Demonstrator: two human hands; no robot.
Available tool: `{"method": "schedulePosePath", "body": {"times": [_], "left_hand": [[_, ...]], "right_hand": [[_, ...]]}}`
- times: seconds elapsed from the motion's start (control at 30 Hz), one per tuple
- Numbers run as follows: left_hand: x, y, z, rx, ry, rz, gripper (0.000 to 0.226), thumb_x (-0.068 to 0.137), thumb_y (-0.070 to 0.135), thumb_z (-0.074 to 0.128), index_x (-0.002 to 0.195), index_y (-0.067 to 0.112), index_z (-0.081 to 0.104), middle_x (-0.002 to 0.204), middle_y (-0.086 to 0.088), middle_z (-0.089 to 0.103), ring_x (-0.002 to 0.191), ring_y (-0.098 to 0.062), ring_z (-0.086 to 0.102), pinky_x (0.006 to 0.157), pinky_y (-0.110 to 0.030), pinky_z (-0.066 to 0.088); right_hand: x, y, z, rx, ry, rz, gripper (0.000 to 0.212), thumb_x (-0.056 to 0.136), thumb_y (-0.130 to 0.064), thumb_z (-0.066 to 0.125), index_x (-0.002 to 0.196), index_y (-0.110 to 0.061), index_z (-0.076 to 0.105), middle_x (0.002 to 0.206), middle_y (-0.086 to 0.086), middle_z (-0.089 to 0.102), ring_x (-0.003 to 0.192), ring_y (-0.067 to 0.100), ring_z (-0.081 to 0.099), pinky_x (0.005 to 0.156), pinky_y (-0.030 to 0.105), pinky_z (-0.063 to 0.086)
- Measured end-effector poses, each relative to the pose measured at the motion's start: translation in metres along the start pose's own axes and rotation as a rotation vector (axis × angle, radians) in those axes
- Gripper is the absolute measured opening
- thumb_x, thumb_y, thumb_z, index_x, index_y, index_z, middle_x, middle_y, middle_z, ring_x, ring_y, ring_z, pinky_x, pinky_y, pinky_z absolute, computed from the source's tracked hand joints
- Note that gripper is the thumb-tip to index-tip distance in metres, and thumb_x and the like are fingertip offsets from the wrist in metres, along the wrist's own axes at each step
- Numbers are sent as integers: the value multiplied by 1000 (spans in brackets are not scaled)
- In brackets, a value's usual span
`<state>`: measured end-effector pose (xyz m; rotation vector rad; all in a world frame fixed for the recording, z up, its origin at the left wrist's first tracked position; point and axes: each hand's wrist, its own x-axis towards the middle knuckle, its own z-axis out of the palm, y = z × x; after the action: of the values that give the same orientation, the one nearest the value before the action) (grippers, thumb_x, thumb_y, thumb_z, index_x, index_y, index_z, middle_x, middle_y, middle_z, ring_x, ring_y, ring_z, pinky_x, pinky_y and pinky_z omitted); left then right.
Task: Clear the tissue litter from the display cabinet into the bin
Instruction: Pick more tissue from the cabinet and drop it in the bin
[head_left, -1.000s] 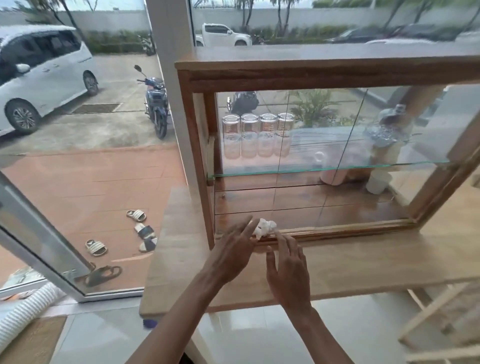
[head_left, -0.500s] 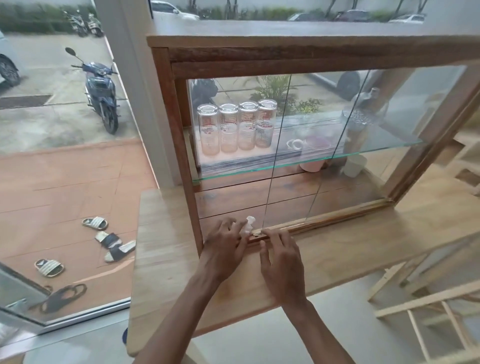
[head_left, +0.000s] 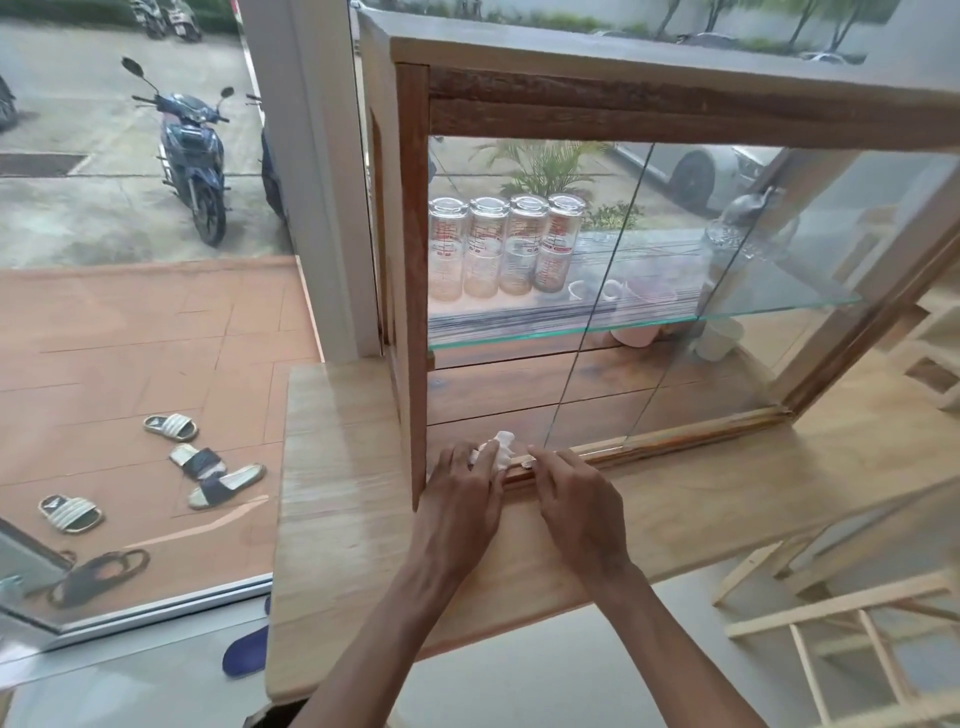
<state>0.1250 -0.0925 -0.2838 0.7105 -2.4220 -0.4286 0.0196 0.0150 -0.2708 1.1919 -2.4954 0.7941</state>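
Observation:
A wooden display cabinet (head_left: 415, 260) with sliding glass doors stands on a wooden table (head_left: 343, 467). At the cabinet's lower left opening, my left hand (head_left: 462, 493) holds a crumpled white tissue (head_left: 501, 449) between its fingertips, just over the bottom rail. Beside it, my right hand (head_left: 576, 499) rests its fingertips on the bottom track at the edge of the sliding glass door (head_left: 587, 332). No bin is in view.
Several upturned glasses (head_left: 501, 244) stand on the glass shelf (head_left: 649, 317), with cups and a glass jar (head_left: 743, 239) further right. Wooden frames (head_left: 841, 623) stand at the lower right. Outside the window to the left are sandals (head_left: 208, 467) and a motorbike (head_left: 192, 150).
My head has moved closer and lower toward the cabinet. My left hand's spread fingers have closed on the tissue. My right hand has moved up onto the bottom track.

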Motion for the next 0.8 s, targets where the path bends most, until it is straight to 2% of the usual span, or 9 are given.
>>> {"method": "schedulePosePath", "body": {"times": [0.13, 0.23, 0.4, 0.57, 0.8], "left_hand": [[-1, -1, 3, -14, 12, -9, 34, 98, 28, 55, 130, 17, 59, 111, -3, 59, 103, -21, 54, 78, -38, 54], [-2, -2, 3, -17, -1, -9, 34, 97, 28, 56, 130, 18, 58, 113, -2, 59, 104, -22, 55, 78, -38, 55], [-3, -1, 2, -28, 16, -14, 34, 96, 27, 58, 129, 17, 59, 113, -3, 59, 102, -23, 57, 76, -37, 54], [-3, 0, 1, -28, 19, -11, 37, 93, 25, 62, 129, 17, 60, 113, -3, 60, 107, -22, 56, 82, -35, 52], [-3, -1, 2, -26, 14, -11, 38, 94, 27, 61, 130, 18, 59, 114, -2, 59, 107, -21, 56, 84, -33, 50]], "right_hand": [[6, 0, -6, -11, -57, -15, 10, 98, -24, 60, 93, -23, 68, 85, -3, 71, 75, 26, 68, 55, 35, 50], [12, 3, -9, -21, -131, -19, 14, 99, -27, 57, 93, -22, 68, 85, -1, 72, 77, 27, 68, 60, 39, 52], [17, 2, -13, -75, -169, -48, 14, 98, -27, 57, 88, -21, 65, 81, -1, 71, 77, 27, 67, 58, 35, 45], [18, 2, -14, -122, -190, -84, 15, 99, -30, 55, 89, -21, 61, 82, -2, 70, 78, 26, 68, 55, 35, 46], [22, 5, -19, -173, -262, -172, 14, 103, -31, 47, 95, -25, 57, 81, -2, 69, 77, 27, 69, 54, 32, 40]]}}
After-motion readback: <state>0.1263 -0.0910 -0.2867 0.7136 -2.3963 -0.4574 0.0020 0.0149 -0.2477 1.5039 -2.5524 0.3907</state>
